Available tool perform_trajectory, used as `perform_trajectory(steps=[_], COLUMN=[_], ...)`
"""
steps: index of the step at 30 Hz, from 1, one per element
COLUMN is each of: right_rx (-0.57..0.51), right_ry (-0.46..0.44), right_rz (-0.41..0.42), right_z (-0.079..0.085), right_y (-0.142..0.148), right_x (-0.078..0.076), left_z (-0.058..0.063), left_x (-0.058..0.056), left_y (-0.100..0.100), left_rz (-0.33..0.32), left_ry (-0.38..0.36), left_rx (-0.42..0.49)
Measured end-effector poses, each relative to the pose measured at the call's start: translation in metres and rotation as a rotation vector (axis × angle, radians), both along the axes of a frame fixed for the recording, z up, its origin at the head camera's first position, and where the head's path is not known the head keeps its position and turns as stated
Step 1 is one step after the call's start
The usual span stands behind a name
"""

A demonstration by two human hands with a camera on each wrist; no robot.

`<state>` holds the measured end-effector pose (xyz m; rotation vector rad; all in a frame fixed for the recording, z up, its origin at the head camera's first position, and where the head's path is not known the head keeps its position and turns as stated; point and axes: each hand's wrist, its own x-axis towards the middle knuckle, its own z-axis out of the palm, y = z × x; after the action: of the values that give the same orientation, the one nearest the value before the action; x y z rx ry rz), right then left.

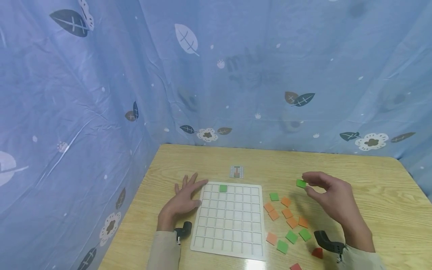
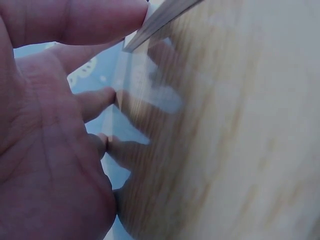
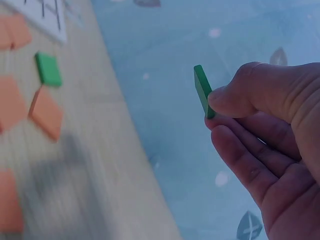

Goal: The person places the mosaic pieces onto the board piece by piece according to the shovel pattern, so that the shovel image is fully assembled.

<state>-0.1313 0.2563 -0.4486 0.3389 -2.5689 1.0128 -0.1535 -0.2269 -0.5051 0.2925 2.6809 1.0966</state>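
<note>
A white grid board (image 1: 229,225) lies on the table, with one green square tile (image 1: 223,188) in its top row. My left hand (image 1: 182,202) rests at the board's left edge, fingers spread; in the left wrist view the thumb (image 2: 80,20) touches the board's side (image 2: 160,25). Above the table, right of the board, my right hand (image 1: 334,195) pinches another green square tile (image 3: 202,92) between thumb and fingers. Loose orange tiles (image 1: 287,213) and green tiles (image 1: 291,236) lie between the board and this hand.
Behind the board lies a small printed grid card (image 1: 237,172) with an orange figure. Red pieces (image 1: 317,252) sit near the front, below the right wrist. A blue patterned curtain (image 1: 236,75) hangs along the table's back and left sides.
</note>
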Motion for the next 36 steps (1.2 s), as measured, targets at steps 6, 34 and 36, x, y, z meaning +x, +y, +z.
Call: perform_trajectory(steps=[6, 34, 36], right_rx=[-0.006, -0.124, -0.132], right_ry=[0.014, -0.153, -0.160], right_rz=[0.033, 0.263, 0.273], right_z=[0.013, 0.013, 0.012], right_y=[-0.018, -0.101, -0.107], right_x=[-0.006, -0.035, -0.037], left_z=[0.001, 0.000, 0.001], left_x=[0.000, 0.001, 0.001], left_y=[0.000, 0.000, 0.000], left_rz=[-0.005, -0.003, -0.004], left_ry=[-0.001, 0.007, 0.007], left_rx=[-0.003, -0.013, -0.010])
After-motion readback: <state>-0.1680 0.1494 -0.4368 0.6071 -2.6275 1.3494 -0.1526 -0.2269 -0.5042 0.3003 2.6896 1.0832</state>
